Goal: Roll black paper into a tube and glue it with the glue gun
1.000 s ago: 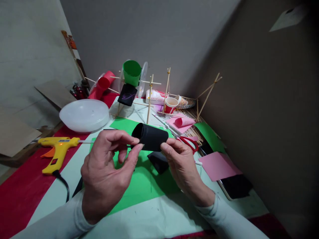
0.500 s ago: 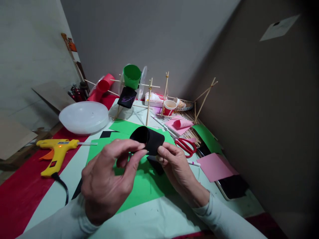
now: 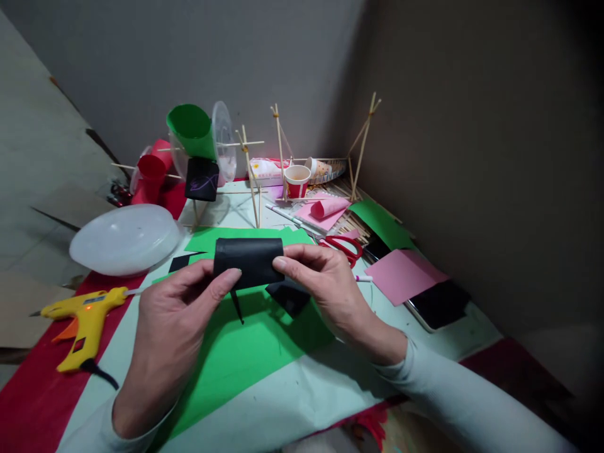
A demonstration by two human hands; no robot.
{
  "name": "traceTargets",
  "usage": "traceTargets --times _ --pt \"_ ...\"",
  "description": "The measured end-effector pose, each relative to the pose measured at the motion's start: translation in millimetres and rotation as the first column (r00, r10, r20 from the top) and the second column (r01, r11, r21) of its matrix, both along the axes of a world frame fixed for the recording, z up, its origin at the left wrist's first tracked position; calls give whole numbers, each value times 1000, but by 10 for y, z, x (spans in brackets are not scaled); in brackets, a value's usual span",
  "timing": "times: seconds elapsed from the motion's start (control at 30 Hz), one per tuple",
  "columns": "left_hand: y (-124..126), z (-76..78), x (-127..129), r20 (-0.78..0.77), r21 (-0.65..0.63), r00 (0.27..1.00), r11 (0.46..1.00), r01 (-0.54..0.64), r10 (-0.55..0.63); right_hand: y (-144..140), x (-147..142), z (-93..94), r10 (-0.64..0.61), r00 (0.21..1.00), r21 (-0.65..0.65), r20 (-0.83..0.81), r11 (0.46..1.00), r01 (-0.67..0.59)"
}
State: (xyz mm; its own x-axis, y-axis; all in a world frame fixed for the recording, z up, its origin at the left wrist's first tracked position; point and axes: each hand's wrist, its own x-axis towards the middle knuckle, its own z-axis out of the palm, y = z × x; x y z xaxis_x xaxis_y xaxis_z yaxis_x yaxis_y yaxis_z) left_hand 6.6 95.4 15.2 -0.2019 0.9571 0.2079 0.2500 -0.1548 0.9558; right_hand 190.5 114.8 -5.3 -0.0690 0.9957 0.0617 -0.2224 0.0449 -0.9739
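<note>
A rolled black paper tube [image 3: 248, 260] lies sideways between both my hands, above a green paper sheet [image 3: 245, 343]. My left hand [image 3: 174, 321] pinches its left end with thumb and fingers. My right hand [image 3: 325, 286] grips its right end from above. Under the tube a black paper scrap [image 3: 287, 297] rests on the green sheet.
A yellow glue gun [image 3: 82, 314] lies at the left. A white plastic lid [image 3: 123, 239] sits behind it. Red scissors [image 3: 340, 245], pink paper [image 3: 403, 275] and a phone [image 3: 436, 309] lie at the right. A stick frame with green cup [image 3: 191, 129], red cup [image 3: 151, 171] and paper cup [image 3: 297, 180] stands at the back.
The tube has turned from pointing its open end toward me to lying sideways, and both hands moved lower and left. The view has shifted to the right.
</note>
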Motion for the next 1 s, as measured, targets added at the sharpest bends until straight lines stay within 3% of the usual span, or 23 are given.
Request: traceTargets --times 0.17,0.3,0.5,0.6,0.8,1.0 --pt "2 -114 -17 148 -93 989 995 30 -16 -2 8 54 29 996 -4 -79 1000 -29" --pt "13 -101 60 319 -134 948 990 48 -3 -4 2 75 6 994 28 -105 1000 -3" --pt "17 -68 129 348 -140 937 990 8 42 2 12 73 -18 993 51 -115 998 24" --pt "6 -93 94 271 -90 961 996 -24 48 9 23 58 1 995 46 -103 999 3" --pt "-84 -71 84 -94 158 990 983 -93 108 51 33 -9 67 992 9 -107 998 -67" --pt "-123 -92 79 -167 283 963 946 -159 212 79 33 -129 79 989 -69 -121 994 -88"
